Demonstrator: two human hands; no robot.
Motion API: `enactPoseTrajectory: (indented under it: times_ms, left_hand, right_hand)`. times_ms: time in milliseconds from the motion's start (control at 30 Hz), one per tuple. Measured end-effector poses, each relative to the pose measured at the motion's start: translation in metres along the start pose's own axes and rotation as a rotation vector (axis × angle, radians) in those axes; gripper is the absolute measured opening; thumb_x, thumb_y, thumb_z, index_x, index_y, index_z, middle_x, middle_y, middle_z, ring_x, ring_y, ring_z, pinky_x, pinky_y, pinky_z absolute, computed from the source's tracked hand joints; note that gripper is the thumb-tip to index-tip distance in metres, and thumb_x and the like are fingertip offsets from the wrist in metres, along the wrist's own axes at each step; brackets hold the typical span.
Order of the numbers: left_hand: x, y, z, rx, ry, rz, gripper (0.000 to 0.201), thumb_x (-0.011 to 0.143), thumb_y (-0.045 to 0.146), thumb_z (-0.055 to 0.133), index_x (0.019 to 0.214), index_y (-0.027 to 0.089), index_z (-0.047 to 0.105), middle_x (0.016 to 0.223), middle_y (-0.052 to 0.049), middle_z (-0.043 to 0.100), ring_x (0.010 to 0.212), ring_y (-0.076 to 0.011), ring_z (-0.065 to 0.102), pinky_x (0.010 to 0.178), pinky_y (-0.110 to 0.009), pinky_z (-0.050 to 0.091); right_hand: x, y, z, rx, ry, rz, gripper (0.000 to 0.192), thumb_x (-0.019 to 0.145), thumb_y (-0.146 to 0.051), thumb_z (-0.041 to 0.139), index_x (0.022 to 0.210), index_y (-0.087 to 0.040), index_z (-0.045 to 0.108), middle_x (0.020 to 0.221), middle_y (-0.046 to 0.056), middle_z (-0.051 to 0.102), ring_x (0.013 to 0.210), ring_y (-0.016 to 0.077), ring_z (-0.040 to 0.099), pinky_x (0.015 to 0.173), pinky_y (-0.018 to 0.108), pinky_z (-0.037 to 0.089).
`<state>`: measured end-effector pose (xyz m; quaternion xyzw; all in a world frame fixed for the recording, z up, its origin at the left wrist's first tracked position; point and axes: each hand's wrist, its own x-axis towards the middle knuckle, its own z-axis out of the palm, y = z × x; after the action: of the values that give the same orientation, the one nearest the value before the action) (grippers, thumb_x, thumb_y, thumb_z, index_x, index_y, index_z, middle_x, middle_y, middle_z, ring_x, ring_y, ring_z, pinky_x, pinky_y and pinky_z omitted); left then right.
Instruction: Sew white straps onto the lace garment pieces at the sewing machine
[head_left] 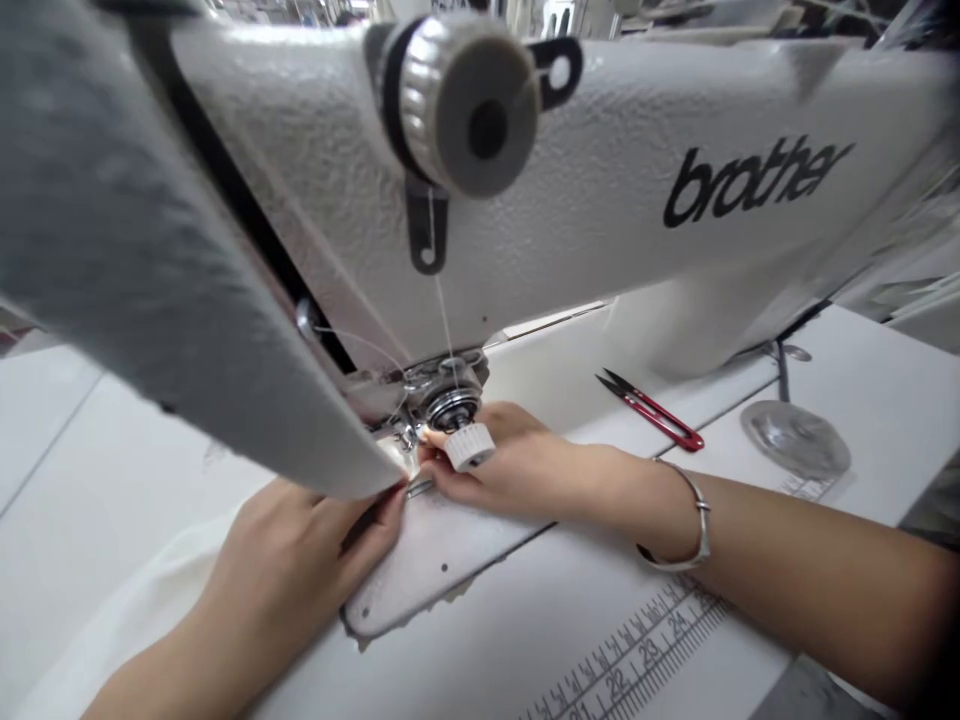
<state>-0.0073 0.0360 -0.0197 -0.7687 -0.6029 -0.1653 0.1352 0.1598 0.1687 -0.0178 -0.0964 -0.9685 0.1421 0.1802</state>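
Under the head of a white sewing machine (570, 240), both hands meet close to the metal presser foot (407, 432). My left hand (292, 555) is closed, its thumb and finger pinched at the edge of white fabric (142, 610), which trails off to the left beneath the wrist. From the other side, my right hand (510, 465) reaches in with thumb and forefinger drawn together beside the needle area. A white ridged knob (470, 447) partly covers those fingers, so what they hold cannot be made out. White thread (444, 315) runs down to the tension discs (453, 408).
Red-handled thread snips (660, 415) lie on the machine bed behind my right wrist. A clear round object (796, 440) sits farther right. A printed ruler scale (637, 665) crosses the white table near me. The large tension dial (472, 110) juts out above the hands.
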Motion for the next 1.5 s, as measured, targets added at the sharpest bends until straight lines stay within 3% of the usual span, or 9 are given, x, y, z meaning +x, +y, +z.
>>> enactPoseTrajectory:
  times_ms: [167,333,567,667,833,1033,1233,1333,1500]
  left_hand:
    - [-0.002,-0.002,-0.001,0.062,0.04,0.119,0.028,0.094,0.025,0.046,0.091,0.012,0.07,0.065,-0.008,0.06,0.056,-0.0234,0.057,0.05,-0.038,0.048]
    - [0.0,-0.001,-0.004,0.08,0.025,0.2,0.029,0.095,0.02,0.042,0.1,0.009,0.068,0.074,-0.012,0.062,0.066,-0.0269,0.059,0.054,-0.041,0.05]
    - [-0.001,-0.003,-0.007,-0.097,-0.109,0.013,0.031,0.098,0.026,0.041,0.101,0.015,0.07,0.061,-0.003,0.061,0.053,-0.0207,0.06,0.051,-0.035,0.05]
    - [-0.001,-0.003,-0.008,-0.108,-0.104,0.011,0.032,0.098,0.028,0.041,0.097,0.017,0.071,0.062,-0.002,0.062,0.054,-0.0191,0.061,0.05,-0.032,0.048]
    - [-0.002,0.001,-0.007,-0.105,-0.067,0.027,0.032,0.098,0.028,0.041,0.107,0.017,0.07,0.063,-0.003,0.062,0.057,-0.0199,0.062,0.055,-0.034,0.05]
    - [-0.001,0.002,-0.004,-0.149,-0.049,-0.114,0.032,0.096,0.032,0.044,0.088,0.018,0.073,0.063,-0.002,0.061,0.056,-0.0186,0.061,0.049,-0.03,0.047]
    - [-0.003,0.0,-0.005,-0.131,-0.041,-0.046,0.031,0.096,0.031,0.043,0.102,0.021,0.072,0.078,-0.005,0.068,0.067,-0.0224,0.065,0.054,-0.033,0.05]
    - [-0.005,-0.001,-0.005,-0.143,-0.052,-0.035,0.029,0.097,0.03,0.044,0.102,0.021,0.071,0.082,-0.006,0.07,0.067,-0.0224,0.066,0.057,-0.035,0.052]
    - [-0.005,-0.006,-0.003,-0.159,-0.054,-0.005,0.028,0.098,0.029,0.042,0.104,0.024,0.069,0.066,-0.001,0.061,0.06,-0.0188,0.061,0.052,-0.031,0.048]
  right_hand:
    - [-0.002,0.005,-0.001,0.022,-0.005,-0.049,0.02,0.094,-0.024,0.048,0.082,-0.015,0.062,0.067,0.001,0.055,0.055,0.0125,0.042,0.05,0.028,0.026]
    - [0.0,0.002,-0.003,-0.033,-0.098,-0.05,0.014,0.091,-0.018,0.054,0.082,-0.016,0.064,0.069,0.001,0.058,0.061,0.0135,0.046,0.056,0.027,0.034]
    - [-0.008,0.008,-0.002,0.077,-0.014,-0.106,0.012,0.092,-0.02,0.054,0.089,-0.018,0.066,0.078,0.0,0.061,0.067,0.013,0.051,0.06,0.026,0.038]
    - [-0.011,0.012,0.001,0.126,0.0,-0.116,0.012,0.093,-0.02,0.052,0.091,-0.019,0.064,0.086,0.001,0.063,0.074,0.0134,0.054,0.065,0.026,0.04]
    - [-0.013,0.014,0.001,0.144,-0.02,-0.162,0.016,0.094,-0.019,0.05,0.097,-0.02,0.066,0.093,0.001,0.064,0.078,0.0135,0.056,0.07,0.025,0.042]
    - [-0.014,0.013,0.001,0.113,0.014,-0.161,0.018,0.091,-0.017,0.051,0.097,-0.016,0.067,0.098,0.004,0.064,0.077,0.014,0.056,0.068,0.025,0.042]
    - [-0.015,0.013,0.005,0.043,0.03,-0.192,0.018,0.093,-0.019,0.049,0.097,-0.019,0.067,0.097,0.003,0.063,0.078,0.0143,0.055,0.068,0.026,0.043]
    - [-0.014,0.011,0.002,-0.043,-0.03,-0.218,0.017,0.094,-0.019,0.049,0.1,-0.019,0.065,0.096,0.004,0.062,0.08,0.0151,0.056,0.072,0.027,0.045]
    - [-0.009,0.002,-0.008,-0.18,-0.176,-0.229,0.018,0.094,-0.012,0.048,0.103,-0.016,0.064,0.097,0.006,0.063,0.083,0.0168,0.058,0.076,0.03,0.047]
